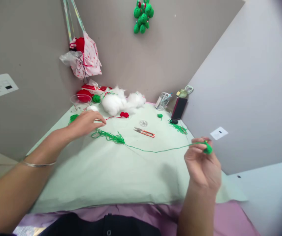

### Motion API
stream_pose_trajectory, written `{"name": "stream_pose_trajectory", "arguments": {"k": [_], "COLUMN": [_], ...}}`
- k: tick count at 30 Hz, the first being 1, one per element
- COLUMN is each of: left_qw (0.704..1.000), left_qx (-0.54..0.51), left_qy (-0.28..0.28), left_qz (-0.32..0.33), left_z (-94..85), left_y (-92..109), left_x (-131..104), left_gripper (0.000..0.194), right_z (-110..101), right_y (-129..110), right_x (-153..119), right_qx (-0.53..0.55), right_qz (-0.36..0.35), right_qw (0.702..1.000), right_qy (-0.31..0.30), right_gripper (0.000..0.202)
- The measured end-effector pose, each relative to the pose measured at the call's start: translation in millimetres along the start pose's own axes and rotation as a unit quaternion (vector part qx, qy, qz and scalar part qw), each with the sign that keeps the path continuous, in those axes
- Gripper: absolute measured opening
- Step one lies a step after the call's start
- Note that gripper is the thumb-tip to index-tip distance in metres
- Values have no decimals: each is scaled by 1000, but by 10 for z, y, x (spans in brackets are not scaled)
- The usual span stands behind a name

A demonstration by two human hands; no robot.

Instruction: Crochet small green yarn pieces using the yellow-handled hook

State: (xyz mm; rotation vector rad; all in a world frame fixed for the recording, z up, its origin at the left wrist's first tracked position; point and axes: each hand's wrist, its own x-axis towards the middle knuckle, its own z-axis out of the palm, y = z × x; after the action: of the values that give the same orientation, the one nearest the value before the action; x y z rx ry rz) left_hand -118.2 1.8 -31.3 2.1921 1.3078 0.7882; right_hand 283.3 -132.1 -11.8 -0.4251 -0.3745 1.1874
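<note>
My right hand (202,164), raised over the right side of the table, pinches a small green crocheted piece (207,148). A green yarn strand (155,152) runs from it across the cloth to a loose heap of green yarn (112,137). My left hand (88,123) hovers at the left, near that heap and a clear plastic tub (81,101). Its fingers are stretched out with a gap from the thumb, and nothing shows in them. Between the hands lie orange-handled thread snips (145,132) and a small clear round case (143,123).
White stuffing (115,101) is piled at the back beside a green yarn ball (96,98). A red yarn bundle (124,114) sits before it. At the back right stand a clear cup (163,101) and a phone (179,108). A spotted bag (86,59) hangs on the wall.
</note>
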Motion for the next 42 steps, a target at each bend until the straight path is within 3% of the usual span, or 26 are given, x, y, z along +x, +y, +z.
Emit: {"name": "stream_pose_trajectory", "arguments": {"k": [4, 7, 9, 11, 14, 19, 21, 24, 26, 28, 29, 30, 32, 33, 35, 38, 40, 41, 42], "left_qw": [997, 992, 992, 996, 999, 999, 997, 995, 992, 987, 973, 940, 854, 811, 744, 680, 644, 646, 669], "left_qx": [24, 24, 23, 22, 15, 4, -2, -13, -31, -82, -202, -331, -515, -574, -651, -724, -762, -761, -740], "left_qy": [-61, -102, -98, -68, -15, 52, 71, 96, 113, 128, 88, 46, -59, -101, -127, -75, -5, 36, 76], "left_qz": [46, 69, 71, 59, 37, 7, -7, -32, -45, -51, -70, -70, -48, -59, -77, -86, -70, -40, -5], "left_z": [441, 708, 767, 713, 487, 84, -30, -130, -112, 1, 92, 201, 443, 558, 740, 833, 807, 790, 780], "left_y": [307, 315, 244, 147, 19, -123, -175, -148, 22, 324, 507, 697, 1051, 1199, 1423, 1609, 1646, 1639, 1613], "left_x": [67, 76, 71, 65, 59, 78, 89, 38, -78, -263, -373, -486, -687, -761, -823, -712, -577, -521, -483], "left_gripper": [22, 14, 11, 14, 20, 19, 18, 17, 24, 40, 44, 45, 54, 59, 65, 62, 56, 55, 59], "right_z": [-44, -50, -38, 0, 104, 234, 222, 170, 146, 148, 161, 184, 254, 295, 377, 459, 475, 473, 466], "right_y": [109, 45, -21, -54, -5, 20, -65, -128, -30, 178, 303, 427, 642, 726, 848, 962, 1008, 1023, 1031], "right_x": [-16, -55, -82, -111, -162, -262, -281, -256, -226, -224, -240, -270, -365, -426, -564, -761, -842, -860, -864], "right_qx": [-5, 58, 125, 190, 273, 378, 386, 297, 136, -82, -159, -202, -238, -248, -258, -254, -241, -236, -234], "right_qz": [33, 53, 53, 43, 43, 83, 64, -21, -77, -74, -53, -43, -15, -5, 14, 40, 60, 60, 52], "right_qw": [997, 994, 989, 980, 961, 920, 918, 951, 983, 991, 985, 978, 969, 966, 960, 955, 953, 953, 954], "right_qy": [-69, -71, -60, -44, -12, 53, 66, 79, 96, 76, 35, -4, -60, -75, -108, -149, -172, -179, -179], "right_gripper": [30, 29, 22, 14, 6, 15, 19, 27, 22, 8, 8, 14, 19, 18, 18, 19, 19, 19, 18]}}
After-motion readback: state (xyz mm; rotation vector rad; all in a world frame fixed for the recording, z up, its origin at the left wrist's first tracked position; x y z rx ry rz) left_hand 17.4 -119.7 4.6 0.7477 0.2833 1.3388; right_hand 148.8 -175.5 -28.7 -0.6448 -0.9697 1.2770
